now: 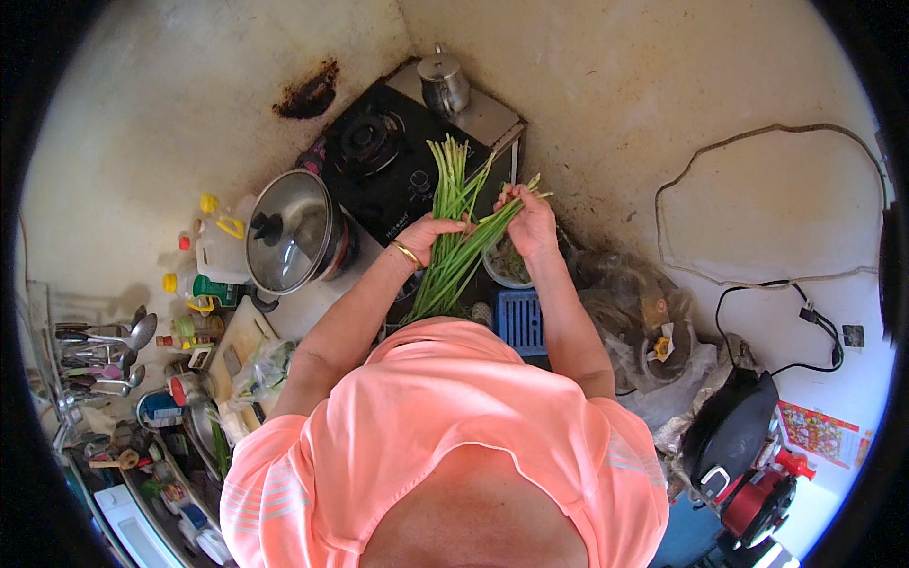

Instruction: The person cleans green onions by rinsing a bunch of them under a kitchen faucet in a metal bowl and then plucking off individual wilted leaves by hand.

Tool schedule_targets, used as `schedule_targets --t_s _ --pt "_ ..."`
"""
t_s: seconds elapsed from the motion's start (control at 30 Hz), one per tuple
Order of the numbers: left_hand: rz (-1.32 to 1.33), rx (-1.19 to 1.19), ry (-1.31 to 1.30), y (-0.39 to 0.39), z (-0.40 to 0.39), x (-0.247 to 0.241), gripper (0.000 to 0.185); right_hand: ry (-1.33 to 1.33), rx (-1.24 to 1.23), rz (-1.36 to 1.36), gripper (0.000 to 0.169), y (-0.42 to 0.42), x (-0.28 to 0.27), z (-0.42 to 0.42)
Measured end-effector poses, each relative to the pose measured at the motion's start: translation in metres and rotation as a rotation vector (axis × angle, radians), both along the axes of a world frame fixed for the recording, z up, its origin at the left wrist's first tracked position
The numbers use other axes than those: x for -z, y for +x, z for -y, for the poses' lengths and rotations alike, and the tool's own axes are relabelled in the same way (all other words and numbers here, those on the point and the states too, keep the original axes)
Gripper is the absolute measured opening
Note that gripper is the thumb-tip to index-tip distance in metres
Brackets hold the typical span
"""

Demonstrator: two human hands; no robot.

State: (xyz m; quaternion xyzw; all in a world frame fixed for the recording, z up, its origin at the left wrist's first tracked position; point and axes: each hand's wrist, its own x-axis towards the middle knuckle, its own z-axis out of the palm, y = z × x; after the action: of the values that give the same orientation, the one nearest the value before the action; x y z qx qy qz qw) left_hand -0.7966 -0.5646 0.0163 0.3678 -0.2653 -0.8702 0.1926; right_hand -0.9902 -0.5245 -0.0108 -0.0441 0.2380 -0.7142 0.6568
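Long green stalks (pixel 442 266), perhaps garlic scapes or garlic chives, lie across in front of me in a bunch with pale ends pointing away. My left hand (pixel 426 238), a gold-coloured bangle at its wrist, grips the bunch around its middle. Several stalks slant off to the right, and my right hand (pixel 529 216) holds them near their pale ends. Below my right hand is a bowl (pixel 510 266) with greenish scraps in it, partly hidden by the hand and stalks. A blue slotted plastic basket (pixel 520 323) stands nearer my body, beside my right forearm.
A black gas stove (pixel 380 135) fills the corner ahead, with a metal kettle (pixel 444 85) behind. Left are a glass-lidded pan (pixel 290 233), oil bottles (pixel 221 248), a cutting board (pixel 238 341) and hanging ladles (pixel 142 332). Right are plastic bags (pixel 639 334) and a black pan (pixel 731 426).
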Motion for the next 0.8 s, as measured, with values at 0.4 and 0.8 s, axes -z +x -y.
schedule_targets --t_s 0.4,0.8 --pt "0.13 0.04 -0.319 -0.033 -0.009 -0.025 0.03 -0.091 -0.048 -0.065 0.018 0.002 -0.012 -0.01" --pt "0.2 0.0 -0.4 -0.031 0.0 -0.012 0.01 0.082 -0.139 -0.379 0.011 -0.001 -0.017 -0.025"
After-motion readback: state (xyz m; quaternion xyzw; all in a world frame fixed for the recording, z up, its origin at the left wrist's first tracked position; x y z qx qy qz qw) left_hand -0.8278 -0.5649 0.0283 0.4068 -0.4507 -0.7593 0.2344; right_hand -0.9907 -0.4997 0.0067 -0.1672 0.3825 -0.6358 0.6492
